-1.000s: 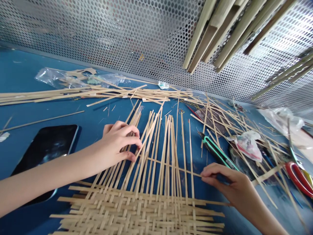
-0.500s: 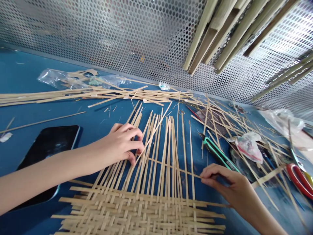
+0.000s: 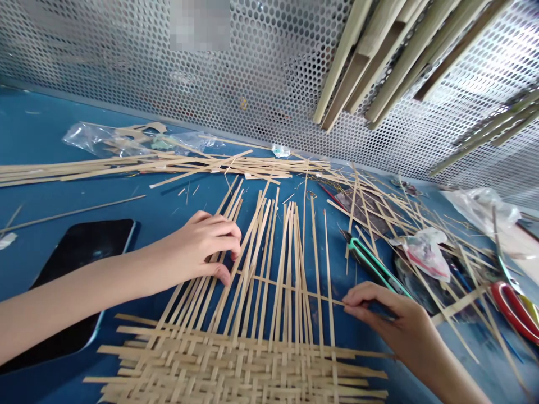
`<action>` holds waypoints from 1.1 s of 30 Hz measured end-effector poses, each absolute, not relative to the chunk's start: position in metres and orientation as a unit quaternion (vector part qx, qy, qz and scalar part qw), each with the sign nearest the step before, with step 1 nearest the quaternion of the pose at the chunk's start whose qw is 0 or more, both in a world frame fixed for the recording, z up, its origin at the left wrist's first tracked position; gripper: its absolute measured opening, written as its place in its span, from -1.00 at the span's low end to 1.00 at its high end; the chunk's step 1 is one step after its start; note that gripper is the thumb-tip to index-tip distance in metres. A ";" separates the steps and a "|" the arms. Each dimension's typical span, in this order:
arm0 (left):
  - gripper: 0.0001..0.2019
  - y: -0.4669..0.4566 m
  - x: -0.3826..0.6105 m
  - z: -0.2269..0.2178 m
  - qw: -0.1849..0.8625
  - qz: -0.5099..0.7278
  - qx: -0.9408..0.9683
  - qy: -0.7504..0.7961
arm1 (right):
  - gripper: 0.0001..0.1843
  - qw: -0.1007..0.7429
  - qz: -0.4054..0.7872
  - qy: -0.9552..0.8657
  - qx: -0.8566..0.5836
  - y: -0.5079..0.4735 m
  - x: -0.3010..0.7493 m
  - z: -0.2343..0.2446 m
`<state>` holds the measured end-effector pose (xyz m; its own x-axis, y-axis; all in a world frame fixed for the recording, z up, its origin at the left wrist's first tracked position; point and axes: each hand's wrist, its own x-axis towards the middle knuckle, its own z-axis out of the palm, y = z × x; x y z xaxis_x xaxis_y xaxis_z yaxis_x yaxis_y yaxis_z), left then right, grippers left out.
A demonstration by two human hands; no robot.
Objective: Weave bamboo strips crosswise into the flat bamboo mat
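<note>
A mat of woven bamboo strips (image 3: 236,365) lies at the bottom of the view, its long upright strips (image 3: 290,241) fanning away from me. My left hand (image 3: 213,244) hovers over the left part of these strips, fingers bent and the thumb apart from them, with no strip clearly gripped. Between thumb and fingers, my right hand (image 3: 374,308) pinches the right end of a thin crosswise bamboo strip (image 3: 309,293). That strip runs leftward through the upright ones, above the woven part. Its left end is hidden near my left hand.
A phone (image 3: 80,252) lies under my left forearm. To the right are a green-and-black cutting tool (image 3: 379,266), crumpled plastic (image 3: 427,252), red-handled scissors (image 3: 514,308) and loose strips. More strips (image 3: 202,163) lie along the perforated metal panel (image 3: 261,73).
A slanting upright strip by my left fingers has dropped back among its neighbours, and those fingers have loosened. My right hand keeps its pinch. The view has shifted slightly.
</note>
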<state>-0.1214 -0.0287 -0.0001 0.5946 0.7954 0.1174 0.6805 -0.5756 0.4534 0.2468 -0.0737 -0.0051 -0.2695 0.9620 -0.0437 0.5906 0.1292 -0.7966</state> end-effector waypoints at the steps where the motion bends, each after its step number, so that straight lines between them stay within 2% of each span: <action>1: -0.81 -0.029 -0.122 -0.001 0.190 0.162 0.870 0.426 | -0.76 0.260 0.366 -0.703 -0.551 -0.074 0.246 -0.005; 4: -0.84 -0.029 -0.123 -0.002 0.199 0.173 0.864 0.429 | -0.77 0.268 0.371 -0.700 -0.548 -0.075 0.245 -0.005; 7: -0.97 -0.028 -0.125 -0.004 0.187 0.169 0.871 0.423 | -0.82 0.274 0.378 -0.696 -0.546 -0.076 0.244 -0.006; 10: -0.83 -0.024 -0.125 -0.009 0.135 0.168 0.895 0.390 | -0.87 0.277 0.383 -0.691 -0.547 -0.076 0.244 -0.006; 14: -0.80 -0.022 -0.123 -0.016 0.104 0.165 0.907 0.373 | -0.90 0.279 0.390 -0.686 -0.547 -0.077 0.244 -0.006; 20: -0.72 -0.025 -0.122 -0.011 0.179 0.178 0.859 0.446 | -0.91 0.285 0.392 -0.685 -0.544 -0.078 0.243 -0.007; 26: -0.83 -0.029 -0.118 -0.004 0.227 0.159 0.811 0.514 | -0.92 0.272 0.387 -0.700 -0.536 -0.075 0.247 -0.009; 33: -0.61 -0.035 -0.106 -0.003 0.204 0.190 0.767 0.578 | -0.90 0.266 0.373 -0.671 -0.583 -0.078 0.245 -0.002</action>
<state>-0.1057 -0.0349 -0.0034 0.2601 0.9640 0.0550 0.8090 -0.2487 0.5325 0.2449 -0.0781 -0.0019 -0.1779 0.9810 -0.0779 0.5839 0.0415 -0.8107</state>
